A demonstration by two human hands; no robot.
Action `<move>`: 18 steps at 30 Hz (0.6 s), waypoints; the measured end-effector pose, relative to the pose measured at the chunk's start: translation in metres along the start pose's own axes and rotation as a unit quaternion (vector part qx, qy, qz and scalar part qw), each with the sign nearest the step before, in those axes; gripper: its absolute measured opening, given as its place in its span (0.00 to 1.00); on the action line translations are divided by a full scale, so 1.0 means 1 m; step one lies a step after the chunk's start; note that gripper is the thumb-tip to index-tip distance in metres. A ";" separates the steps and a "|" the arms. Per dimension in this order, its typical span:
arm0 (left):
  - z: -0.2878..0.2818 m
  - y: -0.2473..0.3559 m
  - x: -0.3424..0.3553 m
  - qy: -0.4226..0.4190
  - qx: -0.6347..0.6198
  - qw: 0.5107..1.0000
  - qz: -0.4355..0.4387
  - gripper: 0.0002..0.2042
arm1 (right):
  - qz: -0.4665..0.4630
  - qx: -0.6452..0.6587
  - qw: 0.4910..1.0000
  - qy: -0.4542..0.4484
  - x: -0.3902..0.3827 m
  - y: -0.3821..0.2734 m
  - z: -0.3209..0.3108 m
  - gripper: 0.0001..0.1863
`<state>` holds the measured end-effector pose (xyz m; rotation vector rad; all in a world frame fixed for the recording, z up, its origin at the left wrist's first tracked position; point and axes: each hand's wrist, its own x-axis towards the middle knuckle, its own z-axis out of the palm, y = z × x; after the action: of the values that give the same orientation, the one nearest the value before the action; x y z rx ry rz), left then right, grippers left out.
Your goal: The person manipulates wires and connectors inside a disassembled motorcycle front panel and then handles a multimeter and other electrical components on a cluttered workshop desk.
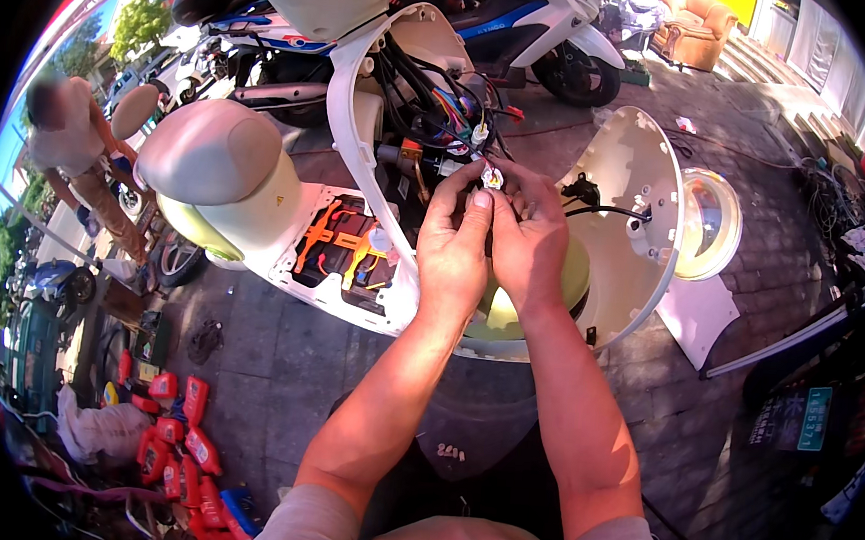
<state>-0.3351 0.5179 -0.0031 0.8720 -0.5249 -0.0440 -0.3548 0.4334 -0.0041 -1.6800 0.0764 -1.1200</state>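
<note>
Both my hands meet over the opened front of a cream electric scooter. Pinched between the fingertips is a small white wire connector. My left hand grips it from the left, its thumb laid along the near side. My right hand closes on it from the right, thumb against thumb. Just beyond, a bundle of coloured wires spills out of the scooter's body, with another white plug among them. A cream front panel stands open to the right of my right hand, a black cable reaching its inner side.
The scooter's seat and a floor bay with orange straps are on the left. Red bottles lie at lower left. A white tub stands right of the panel. Another scooter is behind; a person stands far left.
</note>
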 end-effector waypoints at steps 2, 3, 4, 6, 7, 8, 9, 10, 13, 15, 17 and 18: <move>-0.003 0.000 -0.002 0.000 0.024 1.000 0.003 0.19 | -0.033 -0.024 0.999 0.002 -0.001 -0.008 -0.002 0.18; -0.004 -0.001 -0.002 0.001 0.035 0.999 0.010 0.19 | -0.049 -0.036 0.998 0.003 -0.001 -0.011 -0.003 0.18; -0.006 -0.002 -0.002 0.001 0.045 0.999 0.016 0.19 | -0.057 -0.052 0.997 0.002 -0.003 -0.011 -0.005 0.18; -0.011 -0.006 -0.004 0.002 0.065 0.997 0.029 0.19 | -0.072 -0.083 0.994 0.000 -0.006 -0.010 -0.006 0.16; -0.012 -0.008 -0.005 -0.001 0.073 0.997 0.037 0.19 | -0.083 -0.096 0.992 0.006 -0.007 -0.009 -0.008 0.16; -0.013 -0.010 -0.005 -0.003 0.081 0.996 0.045 0.19 | -0.094 -0.108 0.990 0.011 -0.008 -0.008 -0.010 0.16; -0.013 -0.011 -0.005 -0.007 0.093 0.994 0.052 0.18 | -0.105 -0.121 0.987 0.016 -0.009 -0.008 -0.011 0.16; -0.013 -0.012 -0.005 -0.012 0.106 0.992 0.059 0.17 | -0.096 -0.110 0.989 0.011 -0.011 -0.009 -0.012 0.16; -0.011 -0.007 -0.007 -0.004 0.102 0.994 0.029 0.15 | -0.079 -0.100 0.992 -0.002 -0.017 -0.014 -0.014 0.17; -0.011 -0.001 -0.009 0.001 0.064 0.998 -0.010 0.13 | -0.080 -0.126 0.989 -0.004 -0.022 -0.021 -0.015 0.18; -0.008 0.004 -0.009 -0.005 -0.001 0.999 -0.051 0.12 | -0.005 -0.081 0.996 -0.024 -0.029 -0.024 -0.019 0.18; -0.005 0.008 -0.010 0.007 -0.029 0.997 -0.066 0.11 | 0.033 -0.057 0.997 -0.034 -0.033 -0.025 -0.020 0.18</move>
<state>-0.3431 0.5293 -0.0041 0.8479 -0.4499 -0.1727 -0.3988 0.4476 -0.0051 -1.8025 0.1539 -1.0248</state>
